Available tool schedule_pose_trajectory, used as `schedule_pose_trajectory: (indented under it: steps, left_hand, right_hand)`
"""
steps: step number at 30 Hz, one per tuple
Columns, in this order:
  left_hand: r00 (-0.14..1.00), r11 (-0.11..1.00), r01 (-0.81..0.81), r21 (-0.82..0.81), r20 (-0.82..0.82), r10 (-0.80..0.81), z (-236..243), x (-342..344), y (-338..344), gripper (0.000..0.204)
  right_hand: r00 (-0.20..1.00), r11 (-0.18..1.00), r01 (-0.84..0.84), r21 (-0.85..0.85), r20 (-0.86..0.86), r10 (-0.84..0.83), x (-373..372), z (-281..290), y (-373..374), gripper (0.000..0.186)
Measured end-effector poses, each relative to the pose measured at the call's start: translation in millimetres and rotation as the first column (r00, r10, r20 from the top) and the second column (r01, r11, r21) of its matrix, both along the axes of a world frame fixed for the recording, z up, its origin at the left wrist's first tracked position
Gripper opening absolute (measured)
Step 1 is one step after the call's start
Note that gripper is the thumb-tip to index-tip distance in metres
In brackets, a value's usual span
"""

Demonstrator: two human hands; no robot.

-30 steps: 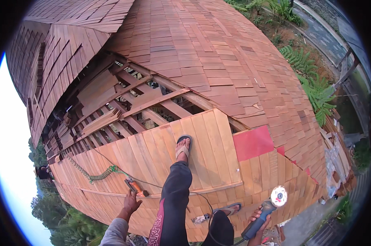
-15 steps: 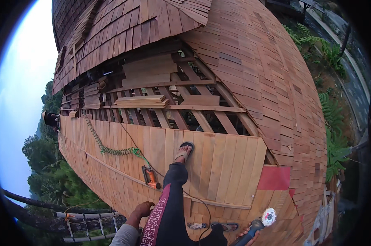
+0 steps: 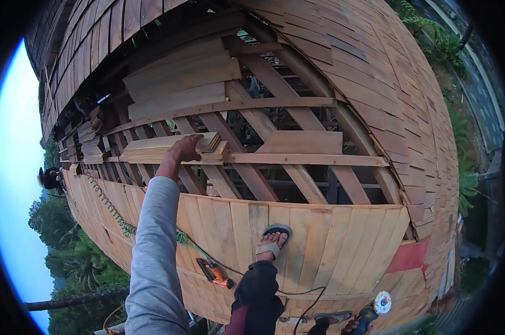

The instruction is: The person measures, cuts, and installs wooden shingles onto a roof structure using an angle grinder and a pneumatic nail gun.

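Note:
My left hand (image 3: 184,149) is stretched out over a stack of thin wooden shingles (image 3: 157,152), which lies across the roof battens. Its thumb and fingers are spread in a C shape near the stack's right end; whether they touch the top shingle I cannot tell. Low at the right, my right hand (image 3: 352,325) is wrapped round the body of an angle grinder (image 3: 366,319) fitted with a round toothed blade (image 3: 382,302). An orange nail gun (image 3: 219,278) with a green hose end rests on the shingled slope, left of my sandalled foot (image 3: 270,247).
Open gaps lie between the rafters (image 3: 255,174) and battens (image 3: 297,159). A loose board (image 3: 303,142) leans there. A coiled green hose (image 3: 110,204) and a dark cord (image 3: 311,293) cross the slope. Another person (image 3: 50,178) is at the far left edge.
My left hand has gone from beside my leg up and forward to the shingle stack. My body has leaned closer to the rafters. The grinder stays in my right hand, lower in view.

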State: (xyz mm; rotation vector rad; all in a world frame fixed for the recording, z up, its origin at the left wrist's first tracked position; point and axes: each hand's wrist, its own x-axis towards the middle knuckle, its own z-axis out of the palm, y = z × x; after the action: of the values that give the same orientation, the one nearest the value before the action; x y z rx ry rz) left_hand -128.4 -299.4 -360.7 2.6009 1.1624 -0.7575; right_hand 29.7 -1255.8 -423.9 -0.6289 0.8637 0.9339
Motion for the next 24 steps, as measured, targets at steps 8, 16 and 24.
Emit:
schedule_pose_trajectory:
  steps: [8, 16, 24]
  left_hand:
    - [0.989, 0.994, 0.110, -0.010, -0.094, -0.111, -41.5, -16.1, 75.0, 0.111]
    - [0.992, 0.980, 0.123, -0.158, -0.007, -0.126, -22.5, 4.8, 81.5, 0.108]
    - [0.825, 0.939, 0.307, 0.155, 0.449, -0.344, 40.0, 120.9, -88.5, 0.089]
  right_hand:
    - [0.971, 0.988, -0.140, -0.068, -0.203, 0.124, -6.6, -59.2, 52.9, 0.075]
    - [0.950, 0.971, -0.236, 0.039, -0.200, 0.239, -26.3, -58.7, 78.4, 0.072]
    - [0.962, 0.953, 0.092, 0.288, -0.275, -0.010, -22.3, -51.6, 63.5, 0.068]
